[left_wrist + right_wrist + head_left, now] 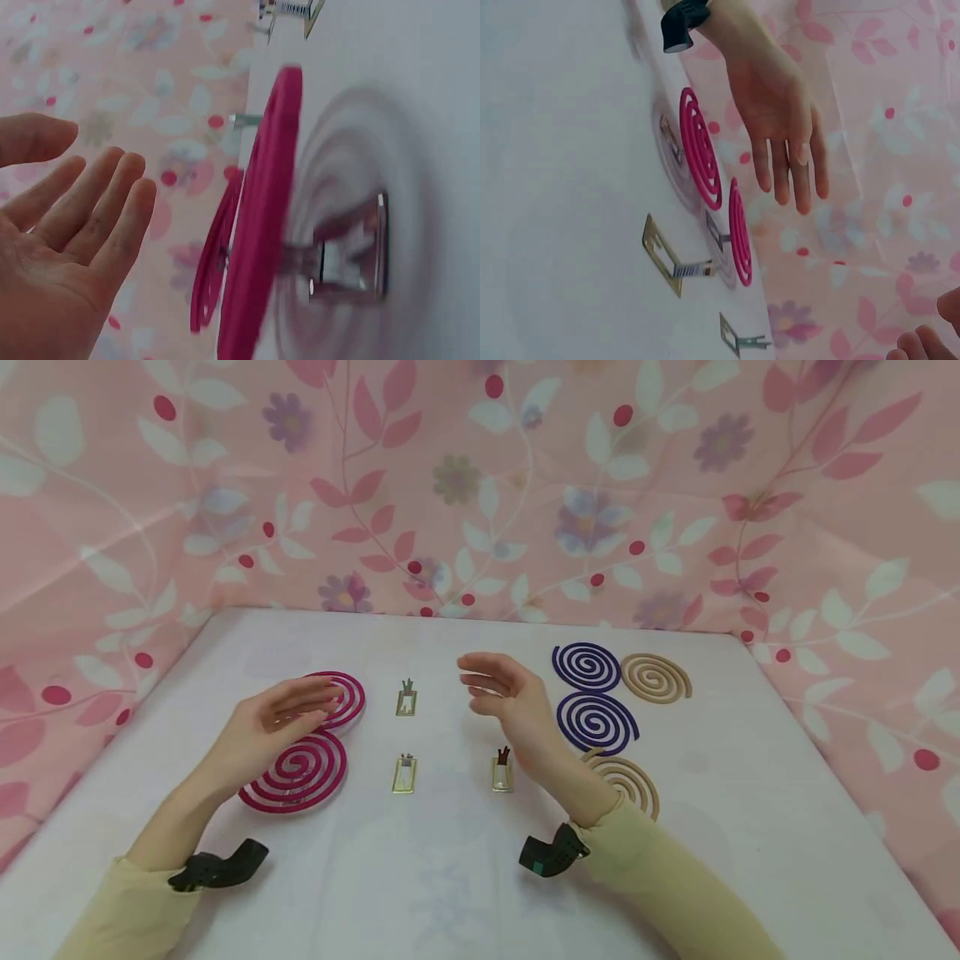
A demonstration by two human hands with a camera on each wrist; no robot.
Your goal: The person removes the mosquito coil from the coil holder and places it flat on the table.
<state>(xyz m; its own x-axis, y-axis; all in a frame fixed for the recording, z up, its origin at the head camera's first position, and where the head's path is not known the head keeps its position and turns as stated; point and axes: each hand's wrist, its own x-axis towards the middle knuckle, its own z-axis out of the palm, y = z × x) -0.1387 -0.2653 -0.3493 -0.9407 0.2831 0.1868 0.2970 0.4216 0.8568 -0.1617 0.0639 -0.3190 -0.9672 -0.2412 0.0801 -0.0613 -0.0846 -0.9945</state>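
Note:
My left hand (262, 727) hovers over two pink mosquito coils, its fingers extended and holding nothing. The near pink coil (300, 764) and the far pink coil (362, 697) are partly hidden by it. In the left wrist view the near coil sits raised on a small metal stand (349, 259), apart from the fingers. My right hand (517, 710) is held in the air with relaxed fingers and nothing in them. Below it on the white table stands a metal coil stand (502, 785) with upright prongs.
Two more metal stands, one far (406, 712) and one near (403, 789), are in the middle. To the right lie two dark blue coils (597, 723), a tan coil (654, 677) and another tan coil (652, 797) partly behind my right forearm. Floral cloth (457, 527) hangs behind.

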